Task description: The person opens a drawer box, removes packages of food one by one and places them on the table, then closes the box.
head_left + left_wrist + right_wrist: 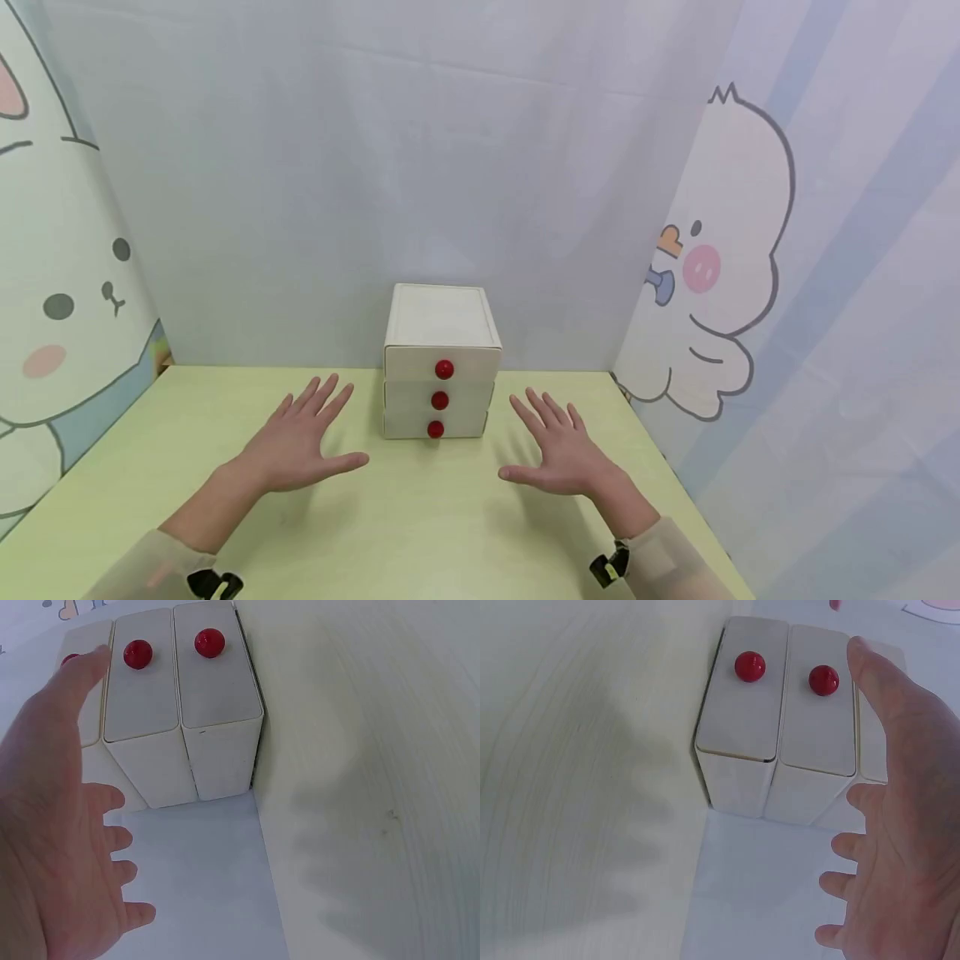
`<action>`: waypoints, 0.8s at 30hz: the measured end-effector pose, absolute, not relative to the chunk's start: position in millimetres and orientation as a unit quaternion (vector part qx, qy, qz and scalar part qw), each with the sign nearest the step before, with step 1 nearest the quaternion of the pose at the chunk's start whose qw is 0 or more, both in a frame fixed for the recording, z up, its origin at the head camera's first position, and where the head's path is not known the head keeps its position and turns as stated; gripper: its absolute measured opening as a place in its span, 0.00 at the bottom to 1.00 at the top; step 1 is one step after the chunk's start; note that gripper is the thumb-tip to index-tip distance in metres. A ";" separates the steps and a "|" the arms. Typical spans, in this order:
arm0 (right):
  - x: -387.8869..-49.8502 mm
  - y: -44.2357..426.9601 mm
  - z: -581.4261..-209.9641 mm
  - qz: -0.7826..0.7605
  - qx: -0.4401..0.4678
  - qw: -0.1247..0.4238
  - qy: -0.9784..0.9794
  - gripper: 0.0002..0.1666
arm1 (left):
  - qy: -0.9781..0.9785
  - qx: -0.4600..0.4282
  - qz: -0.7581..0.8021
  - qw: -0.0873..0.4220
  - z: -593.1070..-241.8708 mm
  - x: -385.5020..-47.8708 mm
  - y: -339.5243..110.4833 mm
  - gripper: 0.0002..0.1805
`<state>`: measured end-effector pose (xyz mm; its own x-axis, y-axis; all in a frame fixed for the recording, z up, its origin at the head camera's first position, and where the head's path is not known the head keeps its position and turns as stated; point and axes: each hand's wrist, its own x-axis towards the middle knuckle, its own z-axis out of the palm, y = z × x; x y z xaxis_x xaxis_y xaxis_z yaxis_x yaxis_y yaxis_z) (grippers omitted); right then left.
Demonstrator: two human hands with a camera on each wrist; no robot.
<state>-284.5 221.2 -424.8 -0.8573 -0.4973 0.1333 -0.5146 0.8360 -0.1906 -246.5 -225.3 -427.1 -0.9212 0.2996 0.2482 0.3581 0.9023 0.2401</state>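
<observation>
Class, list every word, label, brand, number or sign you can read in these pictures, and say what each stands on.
There are none to read.
White drawers and red knobs: no lettering visible.
Rabbit drawing and bird drawing: pictures only, no words.
Black wrist clip: too small to tell whether it carries any marking.

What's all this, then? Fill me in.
A person holds both bare hands, the left hand and the right hand, spread over a table, in front of a stack of three white drawers and off to either side of it. Neither hand holds anything or touches the drawers. The drawers stand near the back of the table, look closed, and each has a red knob.
</observation>
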 end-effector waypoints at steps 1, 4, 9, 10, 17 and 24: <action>-284.3 220.8 -424.2 0.112 0.262 0.039 -0.958 0.66 | -0.969 -0.170 -0.145 0.104 -426.4 -247.0 -225.7 0.61; -283.9 219.5 -423.5 0.125 0.252 0.038 -0.959 0.65 | -0.967 -0.170 -0.158 0.107 -423.7 -248.9 -226.2 0.56; -284.0 216.0 -422.9 0.149 0.251 0.057 -0.955 0.57 | -0.964 -0.162 -0.179 0.113 -414.2 -253.7 -225.2 0.49; -283.9 214.9 -422.9 0.151 0.253 0.060 -0.954 0.55 | -0.963 -0.160 -0.183 0.113 -412.2 -254.9 -224.9 0.48; -283.3 203.1 -419.4 0.168 0.257 0.054 -0.950 0.51 | -0.960 -0.163 -0.202 0.108 -393.7 -268.9 -219.5 0.46; -283.8 188.1 -411.8 0.180 0.259 0.055 -0.947 0.48 | -0.957 -0.164 -0.220 0.096 -364.9 -295.0 -205.8 0.47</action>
<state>-283.8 188.1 -411.8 -0.8601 -0.4706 0.1970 -0.5100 0.8014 -0.3126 -295.0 -205.8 -364.9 -0.9277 0.2722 0.2556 0.3564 0.8495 0.3890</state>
